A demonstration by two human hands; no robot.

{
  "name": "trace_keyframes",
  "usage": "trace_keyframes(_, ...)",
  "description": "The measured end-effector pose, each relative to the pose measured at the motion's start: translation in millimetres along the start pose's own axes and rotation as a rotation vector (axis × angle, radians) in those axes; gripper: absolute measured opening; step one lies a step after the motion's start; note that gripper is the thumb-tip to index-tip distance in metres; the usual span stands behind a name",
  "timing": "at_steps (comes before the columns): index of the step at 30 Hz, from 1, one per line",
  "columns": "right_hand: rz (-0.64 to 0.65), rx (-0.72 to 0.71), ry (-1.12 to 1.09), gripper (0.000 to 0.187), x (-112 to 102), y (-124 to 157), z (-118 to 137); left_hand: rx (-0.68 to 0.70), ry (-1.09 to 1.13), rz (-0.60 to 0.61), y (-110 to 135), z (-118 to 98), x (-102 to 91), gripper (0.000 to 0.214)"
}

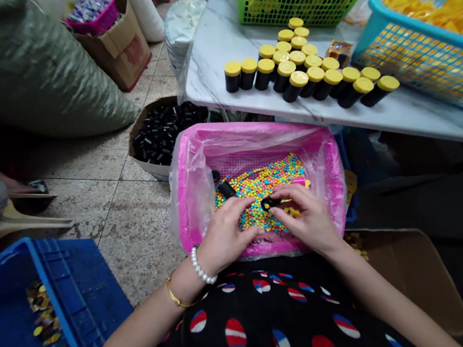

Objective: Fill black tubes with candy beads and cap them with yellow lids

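Note:
Small multicoloured round beads, perhaps candies (261, 177), lie in a pink basket (339, 179) lined with clear plastic. My right hand (310, 216) pinches a small black tube (268, 203) between thumb and fingers, just above the beads. Some yellow bits show beneath that hand, too small to name. To its left my left hand (228, 230) has thumb and fingers apart over the beads, with nothing visible between them. Another black tube (227, 189) lies on the beads beyond my left fingers. A pink piece (299, 182) rests at the right side of the basket.
Several yellow-capped black tubes (298, 79) stand on a marbled table (211, 52). Behind them are a green basket (292, 6) and a blue basket of yellow pieces (418, 41). A bin of black tubes (169, 130) and a blue crate (82, 287) stand left.

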State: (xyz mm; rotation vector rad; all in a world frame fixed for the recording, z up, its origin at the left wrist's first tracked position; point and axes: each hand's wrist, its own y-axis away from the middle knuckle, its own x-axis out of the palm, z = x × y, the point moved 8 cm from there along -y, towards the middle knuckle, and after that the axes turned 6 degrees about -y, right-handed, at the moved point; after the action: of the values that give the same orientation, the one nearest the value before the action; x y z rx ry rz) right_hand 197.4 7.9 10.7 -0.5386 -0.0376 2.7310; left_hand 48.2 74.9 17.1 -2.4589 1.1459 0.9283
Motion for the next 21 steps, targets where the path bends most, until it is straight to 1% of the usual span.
trace_keyframes(3, 0.054, 0.241, -0.347, 0.022, 16, 9, -15, 0.026, 0.024, -0.011, 0, -4, -1.4, 0.049)
trace_keyframes(5, 0.116, 0.359, -0.509, 0.025, 30, 16, -19, 0.061, 0.054, -0.023, 0, -8, -2.6, 0.044)
trace_keyframes(6, 0.152, 0.383, -0.549, 0.025, 35, 19, -18, 0.079, 0.068, -0.032, 1, -10, -3.4, 0.040)
trace_keyframes(8, 0.213, 0.359, -0.534, 0.024, 36, 20, -15, 0.099, 0.086, -0.051, 1, -11, -4.4, 0.031)
trace_keyframes(10, 0.210, 0.271, -0.374, 0.022, 23, 16, -14, 0.085, 0.068, -0.053, 2, -9, -2.9, 0.027)
trace_keyframes(13, 0.070, 0.121, 0.054, 0.019, -11, 5, -16, 0.034, -0.002, 0.018, 2, -4, 5.2, 0.027)
trace_keyframes(14, 0.040, 0.077, 0.207, 0.018, -19, 2, -17, 0.017, -0.017, 0.039, 2, -2, 7.1, 0.027)
trace_keyframes(15, 0.045, 0.040, 0.355, 0.018, -21, 0, -17, 0.002, -0.023, 0.050, 1, -1, 7.8, 0.028)
trace_keyframes(16, 0.088, 0.011, 0.490, 0.018, -19, -1, -18, -0.008, -0.019, 0.051, 1, 0, 7.3, 0.029)
trace_keyframes(18, 0.225, -0.008, 0.707, 0.020, -5, 0, -23, 0.002, 0.007, 0.040, -1, -2, 4.4, 0.031)
trace_keyframes(20, 0.319, 0.009, 0.814, 0.022, 7, 2, -29, 0.049, 0.051, 0.048, -1, -7, 3.1, 0.035)
trace_keyframes(21, 0.331, 0.015, 0.815, 0.023, 11, 2, -30, 0.068, 0.075, 0.058, -1, -9, 3.4, 0.036)
